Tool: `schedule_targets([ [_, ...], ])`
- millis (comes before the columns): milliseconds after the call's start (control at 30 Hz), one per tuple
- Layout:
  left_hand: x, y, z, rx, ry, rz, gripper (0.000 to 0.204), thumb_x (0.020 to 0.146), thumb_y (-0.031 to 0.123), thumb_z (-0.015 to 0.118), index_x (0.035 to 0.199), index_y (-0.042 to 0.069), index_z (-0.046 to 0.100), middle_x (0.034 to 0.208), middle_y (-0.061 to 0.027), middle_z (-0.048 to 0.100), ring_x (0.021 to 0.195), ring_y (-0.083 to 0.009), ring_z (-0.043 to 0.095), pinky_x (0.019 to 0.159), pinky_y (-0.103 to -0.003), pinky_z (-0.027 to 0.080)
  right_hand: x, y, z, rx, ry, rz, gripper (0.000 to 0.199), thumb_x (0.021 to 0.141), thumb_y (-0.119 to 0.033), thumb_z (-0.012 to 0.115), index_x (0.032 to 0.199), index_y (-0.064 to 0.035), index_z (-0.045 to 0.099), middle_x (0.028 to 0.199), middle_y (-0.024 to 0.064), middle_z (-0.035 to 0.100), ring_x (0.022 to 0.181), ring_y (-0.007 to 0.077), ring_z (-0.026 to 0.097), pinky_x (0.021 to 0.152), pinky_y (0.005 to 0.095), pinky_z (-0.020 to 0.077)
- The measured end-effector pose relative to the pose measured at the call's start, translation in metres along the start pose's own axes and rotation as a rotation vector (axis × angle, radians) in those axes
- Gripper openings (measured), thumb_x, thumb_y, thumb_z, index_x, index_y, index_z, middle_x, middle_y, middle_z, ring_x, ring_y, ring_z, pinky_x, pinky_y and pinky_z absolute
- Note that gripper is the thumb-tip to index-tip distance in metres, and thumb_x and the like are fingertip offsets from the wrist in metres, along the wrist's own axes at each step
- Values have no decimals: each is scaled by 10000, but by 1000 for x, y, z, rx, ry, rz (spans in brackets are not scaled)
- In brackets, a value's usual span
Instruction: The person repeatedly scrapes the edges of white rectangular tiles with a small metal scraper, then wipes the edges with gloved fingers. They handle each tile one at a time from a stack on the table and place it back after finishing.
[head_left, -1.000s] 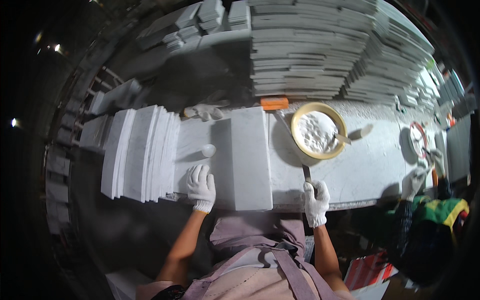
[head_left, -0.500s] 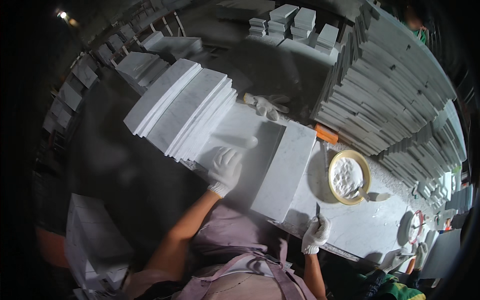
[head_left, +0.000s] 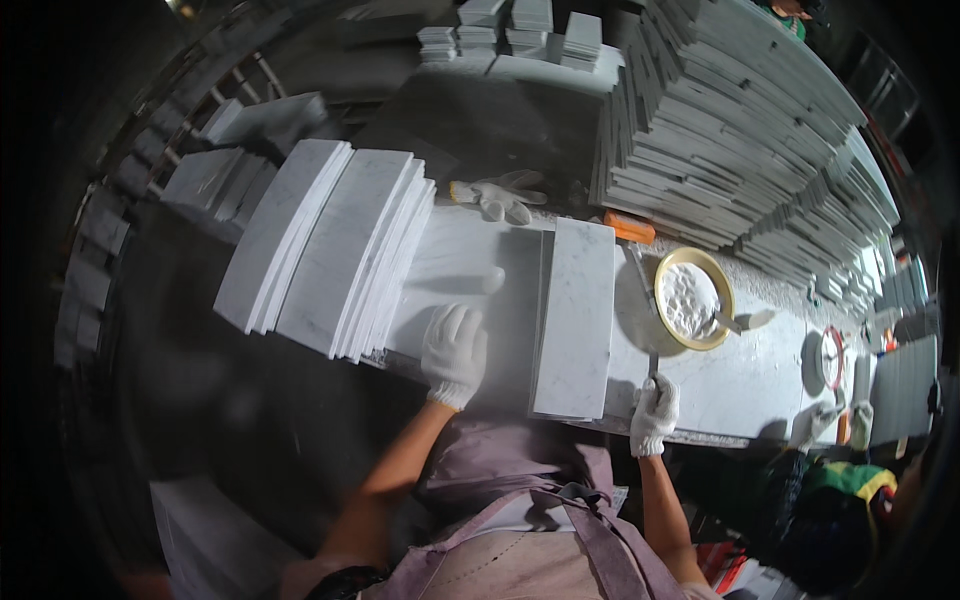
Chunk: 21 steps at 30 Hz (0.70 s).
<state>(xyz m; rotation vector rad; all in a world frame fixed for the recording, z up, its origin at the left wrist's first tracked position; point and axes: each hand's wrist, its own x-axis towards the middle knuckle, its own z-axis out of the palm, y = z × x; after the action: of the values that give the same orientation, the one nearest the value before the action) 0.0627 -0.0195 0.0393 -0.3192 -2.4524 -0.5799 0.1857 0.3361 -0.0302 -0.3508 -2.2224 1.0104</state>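
My left hand (head_left: pixel 454 350), in a white knit glove, rests with fingers stretched out on the pale marble worktop (head_left: pixel 460 250). Just beyond it sits a small white rounded object (head_left: pixel 492 279). To its right a small stack of marble tiles (head_left: pixel 578 310) lies lengthwise, reaching the near edge. My right hand (head_left: pixel 655 412), gloved too, is closed at the near edge, right of these tiles. A thin dark tool (head_left: pixel 653 368) pokes up from its fingers; its kind is hard to make out. Further right stands a yellow bowl (head_left: pixel 731 300) of white paste, with a spatula (head_left: pixel 728 323) in it.
A stack of long marble tiles (head_left: pixel 345 250) leans on the left. Loose gloves (head_left: pixel 497 195) and an orange block (head_left: pixel 629 227) lie along the far edge. Tall tile stacks (head_left: pixel 740 120) rise at back right. A co-worker's gloved hands (head_left: pixel 825 422) are at the far right.
The whole view has turned, so the worktop and tiles appear straighter and shifted. Both hands keep nearly the same places: left on the worktop, right closed at the edge.
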Motion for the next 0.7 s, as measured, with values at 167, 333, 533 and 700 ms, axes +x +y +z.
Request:
schedule_targets([
  [167, -4, -7, -3, -105, -30, -23, 389, 884, 108, 763, 1268, 66, 715, 1342, -141, 650, 1293, -435, 602, 1130, -574, 483, 7, -32, 14, -190, 25, -73, 146, 1034, -45, 664, 1174, -27, 699, 985, 81, 679, 748, 178, 653, 700, 330, 549],
  [333, -2, -16, -5, -239, -44, 55, 353, 885, 79, 742, 1237, 58, 724, 1308, -156, 667, 1270, -427, 617, 1102, -572, 502, 18, -61, 18, -365, 26, -54, 189, 984, -106, 704, 1169, -67, 712, 1041, 151, 712, 933, 353, 707, 845, 424, 572],
  [533, 4, -16, -7, -335, -58, 151, 304, 889, 74, 729, 1192, 49, 731, 1255, -147, 670, 1211, -416, 638, 1047, -570, 526, 20, -70, 22, -470, 73, -9, 171, 950, -117, 733, 1120, -96, 731, 1021, 141, 724, 882, 347, 728, 767, 436, 582],
  [700, 6, -13, -7, -388, -82, 234, 234, 912, 34, 690, 1143, 30, 722, 1208, -147, 662, 1144, -413, 641, 972, -567, 534, 20, -64, 21, -475, 129, -65, 197, 911, -106, 761, 1106, -112, 730, 968, 129, 719, 805, 345, 725, 694, 431, 580],
])
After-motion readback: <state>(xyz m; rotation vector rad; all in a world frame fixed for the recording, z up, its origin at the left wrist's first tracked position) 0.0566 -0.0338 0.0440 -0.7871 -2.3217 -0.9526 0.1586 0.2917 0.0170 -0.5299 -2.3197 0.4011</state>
